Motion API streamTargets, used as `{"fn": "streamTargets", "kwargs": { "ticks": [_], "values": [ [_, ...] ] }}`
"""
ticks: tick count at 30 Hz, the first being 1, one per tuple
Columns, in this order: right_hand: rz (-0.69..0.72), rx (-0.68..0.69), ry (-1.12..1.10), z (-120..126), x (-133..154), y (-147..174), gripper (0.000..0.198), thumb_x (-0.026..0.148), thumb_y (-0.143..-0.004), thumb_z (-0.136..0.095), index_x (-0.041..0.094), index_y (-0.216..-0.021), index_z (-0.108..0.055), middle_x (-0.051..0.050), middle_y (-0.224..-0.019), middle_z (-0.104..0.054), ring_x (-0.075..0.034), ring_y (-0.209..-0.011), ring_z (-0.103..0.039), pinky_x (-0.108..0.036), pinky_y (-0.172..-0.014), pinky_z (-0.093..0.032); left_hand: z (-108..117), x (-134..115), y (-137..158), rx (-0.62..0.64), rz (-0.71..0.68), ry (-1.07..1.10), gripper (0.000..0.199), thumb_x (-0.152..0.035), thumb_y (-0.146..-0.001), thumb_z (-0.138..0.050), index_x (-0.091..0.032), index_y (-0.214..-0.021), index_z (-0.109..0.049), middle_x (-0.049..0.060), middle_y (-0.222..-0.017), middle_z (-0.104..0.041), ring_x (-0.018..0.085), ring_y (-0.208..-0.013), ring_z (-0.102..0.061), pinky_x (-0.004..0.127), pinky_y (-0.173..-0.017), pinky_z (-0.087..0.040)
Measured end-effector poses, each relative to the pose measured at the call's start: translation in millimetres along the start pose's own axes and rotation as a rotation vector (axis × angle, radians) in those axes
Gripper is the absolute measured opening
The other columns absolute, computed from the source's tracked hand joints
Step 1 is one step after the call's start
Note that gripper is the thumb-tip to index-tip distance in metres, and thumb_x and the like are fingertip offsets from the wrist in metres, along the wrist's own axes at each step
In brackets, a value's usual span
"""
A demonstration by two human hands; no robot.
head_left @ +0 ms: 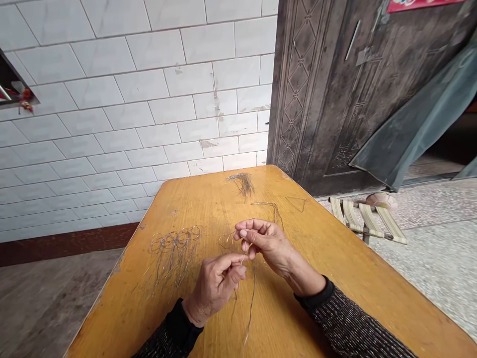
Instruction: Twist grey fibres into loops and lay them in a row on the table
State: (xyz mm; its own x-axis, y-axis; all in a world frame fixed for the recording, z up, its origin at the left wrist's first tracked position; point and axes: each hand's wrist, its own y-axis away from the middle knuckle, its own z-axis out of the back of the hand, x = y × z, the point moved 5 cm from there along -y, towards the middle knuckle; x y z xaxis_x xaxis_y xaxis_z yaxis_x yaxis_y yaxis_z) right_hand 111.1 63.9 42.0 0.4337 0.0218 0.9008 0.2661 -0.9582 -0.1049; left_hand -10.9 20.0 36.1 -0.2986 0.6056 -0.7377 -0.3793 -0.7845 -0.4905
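Over the middle of the wooden table, a thin wire (251, 303) runs from between my hands down toward the near edge. My left hand (220, 281) pinches it between thumb and fingers. Just above and to the right, my right hand (266, 243) grips the same wire, its thumb pressed to the forefinger and the other fingers curled. A thin wire loop (225, 241) shows left of my right fingertips; whether it belongs to the held wire I cannot tell. Left of my hands lies a cluster of looped wires (175, 248) with tails trailing toward me.
A bundle of bent wires (243, 183) lies at the table's (201, 199) far end. Several bent wires (274, 206) rest beyond my right hand, with another thin wire (298, 203) farther right. A folding stool (367, 221) stands right of the table, near a dark door (328, 124) and a tiled wall (167, 109).
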Motion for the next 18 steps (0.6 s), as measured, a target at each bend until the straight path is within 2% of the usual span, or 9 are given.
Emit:
{"fn": "streamTargets", "kwargs": {
  "ticks": [4,7,12,15,18],
  "values": [
    [-0.017,-0.040,-0.087,6.1,-0.3,-3.2,0.026,0.027,-0.056,-0.076,0.013,-0.076,-0.065,-0.002,-0.067,-0.066,-0.005,-0.044,-0.054,-0.013,-0.037,-0.042,4.9,9.0,-2.0,-0.049,0.215,0.224,0.033,-0.036,-0.087,-0.041,-0.013,-0.081,-0.062,0.001,-0.059,-0.058,0.008,-0.044,-0.053,0.019,-0.045,-0.041],
    [-0.009,-0.066,0.004,9.5,-0.7,-4.3,0.026,0.028,-0.056,-0.075,0.013,-0.074,-0.063,0.000,-0.061,-0.064,-0.005,-0.043,-0.052,-0.015,-0.037,-0.041,7.4,19.0,-4.3,-0.113,0.356,0.376,0.035,-0.042,-0.085,-0.044,-0.012,-0.079,-0.061,0.001,-0.060,-0.057,0.008,-0.045,-0.051,0.020,-0.046,-0.039],
    [0.102,-0.129,0.476,15.5,-3.6,0.0,0.013,0.027,-0.067,-0.064,0.015,-0.071,-0.061,0.003,-0.051,-0.055,-0.006,-0.039,-0.045,-0.018,-0.037,-0.035,-5.2,30.4,-2.6,-0.072,0.483,0.714,0.035,-0.047,-0.076,-0.056,-0.013,-0.084,-0.060,0.002,-0.070,-0.057,0.007,-0.052,-0.049,0.018,-0.045,-0.036],
    [0.234,-0.154,0.798,14.1,-1.3,5.6,0.009,0.022,-0.074,-0.055,0.017,-0.070,-0.062,0.001,-0.054,-0.057,-0.009,-0.046,-0.049,-0.021,-0.045,-0.037,-16.1,31.3,1.1,-0.005,0.519,0.799,0.031,-0.041,-0.070,-0.065,-0.013,-0.084,-0.061,0.003,-0.076,-0.056,0.007,-0.057,-0.048,0.017,-0.046,-0.035],
    [0.302,-0.119,0.962,8.8,1.7,10.1,0.013,0.019,-0.076,-0.050,0.017,-0.068,-0.060,-0.001,-0.060,-0.060,-0.011,-0.053,-0.052,-0.023,-0.051,-0.038,-23.0,32.6,4.3,0.009,0.554,0.839,0.025,-0.035,-0.070,-0.067,-0.014,-0.083,-0.061,0.003,-0.079,-0.054,0.007,-0.059,-0.047,0.016,-0.046,-0.035]
  ]
}}
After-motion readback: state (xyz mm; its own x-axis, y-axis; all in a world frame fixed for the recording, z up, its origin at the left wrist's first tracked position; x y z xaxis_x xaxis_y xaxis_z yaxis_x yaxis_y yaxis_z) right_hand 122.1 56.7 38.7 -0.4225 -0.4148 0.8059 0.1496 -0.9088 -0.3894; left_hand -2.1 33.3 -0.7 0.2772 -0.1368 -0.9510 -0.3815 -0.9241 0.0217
